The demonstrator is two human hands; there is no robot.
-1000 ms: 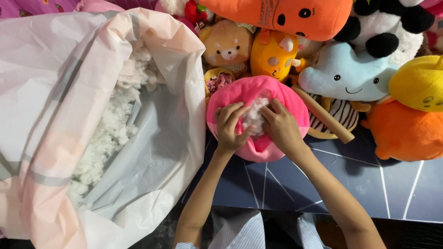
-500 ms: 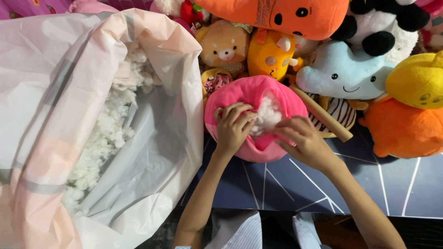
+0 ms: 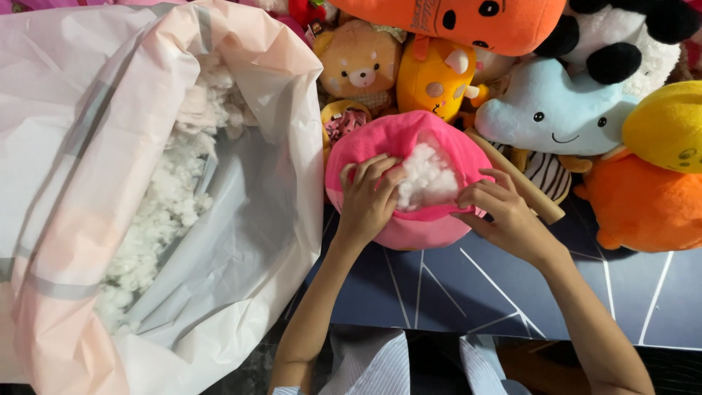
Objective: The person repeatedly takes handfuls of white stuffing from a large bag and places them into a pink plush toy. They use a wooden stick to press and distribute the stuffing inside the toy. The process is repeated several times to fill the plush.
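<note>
1. Dark blue matting [image 3: 512, 292] with thin pale lines covers the near surface in the head view, and a crowd of soft toys fills the far edge: a tan bear [image 3: 360, 62], a yellow-orange creature [image 3: 436, 77], a long orange plush [image 3: 468, 20], a pale blue cloud-shaped one [image 3: 556, 110], a black-and-white one [image 3: 621, 44], and a yellow [image 3: 669, 124] and an orange one [image 3: 643, 208] at far right.

2. At left stands a big, pale plastic sack [image 3: 66, 110], its mouth open, with loose white stuffing [image 3: 168, 205] heaped inside.

3. Centre, resting on the matting just near of the toys, is the round pink plush shell [image 3: 409, 227]. Its opening faces up and a tuft of white filling [image 3: 428, 179] bulges out.

4. The left hand [image 3: 369, 201] lies curled over the left lip of the opening, fingers bent and pressing on the fabric beside the filling. The right hand [image 3: 501, 212] pinches the right lip between thumb and fingers (a light nip, by the look of it).

5. A brown cardboard tube [image 3: 523, 186] lies slantwise behind the right hand, partly under the shell.

6. As a judgement: the shell is light, soft and yielding, not fragile, and would sag if lifted by one side. The fleecy cloth should grip well, and the firmest hold is the seam edge around the opening, one hand each side. The filling is wispy and clings in clumps, best taken in loose handfuls.
</note>
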